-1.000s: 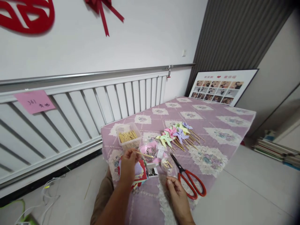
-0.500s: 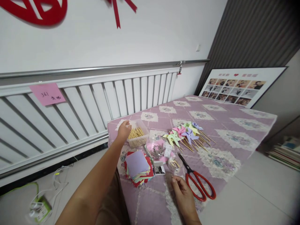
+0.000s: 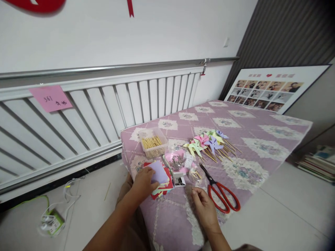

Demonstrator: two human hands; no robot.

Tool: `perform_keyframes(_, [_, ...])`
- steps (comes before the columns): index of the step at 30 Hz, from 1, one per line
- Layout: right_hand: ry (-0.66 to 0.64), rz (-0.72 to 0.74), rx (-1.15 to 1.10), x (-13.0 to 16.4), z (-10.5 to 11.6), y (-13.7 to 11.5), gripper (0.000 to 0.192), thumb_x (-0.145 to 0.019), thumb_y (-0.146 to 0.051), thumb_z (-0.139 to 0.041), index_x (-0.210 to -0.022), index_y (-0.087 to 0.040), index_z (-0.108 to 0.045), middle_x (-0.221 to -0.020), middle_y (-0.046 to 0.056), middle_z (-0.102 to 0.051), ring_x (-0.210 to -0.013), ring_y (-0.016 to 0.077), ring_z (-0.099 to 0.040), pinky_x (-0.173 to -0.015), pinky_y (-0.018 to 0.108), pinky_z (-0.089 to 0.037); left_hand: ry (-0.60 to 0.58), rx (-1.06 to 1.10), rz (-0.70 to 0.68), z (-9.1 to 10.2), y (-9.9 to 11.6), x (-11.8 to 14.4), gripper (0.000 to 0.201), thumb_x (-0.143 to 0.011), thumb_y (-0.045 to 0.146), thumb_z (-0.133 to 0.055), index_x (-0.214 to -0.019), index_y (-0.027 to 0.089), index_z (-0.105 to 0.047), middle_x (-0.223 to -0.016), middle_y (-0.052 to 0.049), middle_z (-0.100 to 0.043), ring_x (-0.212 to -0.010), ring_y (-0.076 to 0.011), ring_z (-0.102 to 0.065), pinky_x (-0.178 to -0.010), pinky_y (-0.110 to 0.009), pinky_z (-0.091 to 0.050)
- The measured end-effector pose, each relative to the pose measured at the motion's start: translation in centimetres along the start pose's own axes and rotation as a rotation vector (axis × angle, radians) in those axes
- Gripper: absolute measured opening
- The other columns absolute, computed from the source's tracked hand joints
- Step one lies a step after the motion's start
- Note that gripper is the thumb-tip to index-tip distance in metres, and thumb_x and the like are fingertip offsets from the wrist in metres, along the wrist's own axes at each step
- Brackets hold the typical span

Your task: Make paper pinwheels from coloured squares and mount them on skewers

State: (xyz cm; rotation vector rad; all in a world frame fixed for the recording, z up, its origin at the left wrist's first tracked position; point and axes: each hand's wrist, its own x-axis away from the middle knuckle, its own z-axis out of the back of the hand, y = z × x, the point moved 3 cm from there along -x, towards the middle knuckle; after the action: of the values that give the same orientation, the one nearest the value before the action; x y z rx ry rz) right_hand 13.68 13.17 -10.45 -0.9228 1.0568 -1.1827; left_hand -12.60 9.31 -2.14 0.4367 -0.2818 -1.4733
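Right now my left hand (image 3: 143, 181) lies on the stack of coloured paper squares (image 3: 161, 181), fingers spread over the lilac sheet on top, thumb at its near edge; the grip is loose, pressing rather than clenched, and I cannot tell whether a sheet is pinched. The stack sits near the front left corner of the purple quilted bed cover (image 3: 251, 146), just in front of the clear box of wooden sticks (image 3: 153, 142).

My right hand (image 3: 205, 209) hovers low over the cover at the front edge, fingers curled toward the thumb; whether anything small is held between them is too fine for me to make out. Just beside it, to the right, lie the red-handled scissors (image 3: 222, 195), blades pointing away from me, apart from my fingers.

Between the two hands I see a small open white box (image 3: 179, 180) with dark bits inside, a round clear lid with short sticks (image 3: 195, 174), and a pink dish of metal pins (image 3: 176, 161). Farther back a fan of finished paper pinwheels (image 3: 206, 142) lies on the cover, sticks pointing right. A framed photo board (image 3: 269, 90) leans on the wall behind, and a pink note (image 3: 50, 98) hangs on the radiator (image 3: 104, 108).
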Motion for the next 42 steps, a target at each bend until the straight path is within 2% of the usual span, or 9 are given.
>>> perform_keyframes(7, [0.024, 0.042, 0.018, 0.2, 0.0, -0.2, 0.024, -0.082, -0.040, -0.054, -0.085, -0.018, -0.063, -0.076, 0.005, -0.066, -0.073, 0.0220, -0.060, -0.068, 0.031, -0.049, -0.012, -0.070, 0.058, -1.4, 0.2, 1.2, 0.054, -0.070, 0.036, -0.066, -0.120, 0.016, -0.058, -0.131, -0.015, -0.053, -0.120, -0.0314, -0.047, -0.102, -0.044, -0.035])
perform_keyframes(13, [0.014, 0.048, 0.024, 0.3, -0.1, -0.4, 0.024, -0.083, -0.040, -0.054, -0.085, -0.018, -0.063, -0.077, 0.005, -0.067, -0.073, 0.0216, -0.060, -0.069, 0.031, -0.049, -0.022, -0.045, 0.047, -1.3, -0.2, 0.9, 0.042, -0.073, 0.029, -0.061, -0.113, 0.018, -0.063, -0.127, -0.012, -0.056, -0.118, -0.0271, -0.049, -0.102, -0.040, -0.036])
perform_keyframes(18, [0.011, 0.051, 0.021, 0.3, -0.1, -0.5, 0.025, -0.083, -0.041, -0.054, -0.084, -0.018, -0.062, -0.075, 0.004, -0.065, -0.072, 0.0212, -0.059, -0.068, 0.030, -0.048, -0.010, -0.034, 0.025, -1.2, -0.2, 1.0, 0.040, -0.073, 0.027, -0.059, -0.112, 0.017, -0.063, -0.124, -0.011, -0.058, -0.116, -0.0254, -0.051, -0.102, -0.038, -0.037])
perform_keyframes(26, [0.021, 0.049, 0.018, 0.3, -0.1, -0.4, 0.025, -0.082, -0.041, -0.054, -0.084, -0.017, -0.063, -0.075, 0.004, -0.065, -0.072, 0.0212, -0.060, -0.068, 0.031, -0.049, -0.020, 0.020, 0.036, -0.2, 0.1, 0.8, 0.030, -0.078, 0.031, -0.056, -0.103, 0.020, -0.067, -0.119, -0.008, -0.063, -0.108, -0.0217, -0.057, -0.098, -0.034, -0.041])
perform_keyframes(34, [0.022, 0.047, 0.010, 0.3, -0.1, -0.3, 0.024, -0.082, -0.039, -0.055, -0.085, -0.017, -0.064, -0.076, 0.004, -0.066, -0.073, 0.0215, -0.060, -0.070, 0.031, -0.049, 0.006, 0.089, -0.006, -0.4, -0.3, 0.3, 0.025, -0.081, 0.031, -0.053, -0.094, 0.020, -0.071, -0.110, -0.008, -0.067, -0.101, -0.0208, -0.060, -0.095, -0.034, -0.044])
perform_keyframes(42, [0.022, 0.042, 0.000, 0.3, -0.1, -0.4, 0.024, -0.082, -0.040, -0.056, -0.083, -0.018, -0.064, -0.075, 0.004, -0.066, -0.072, 0.0210, -0.060, -0.069, 0.030, -0.048, 0.019, 0.111, -0.018, -0.3, -0.2, 0.2, 0.025, -0.081, 0.022, -0.048, -0.092, 0.018, -0.070, -0.103, -0.008, -0.070, -0.097, -0.0200, -0.062, -0.091, -0.033, -0.045])
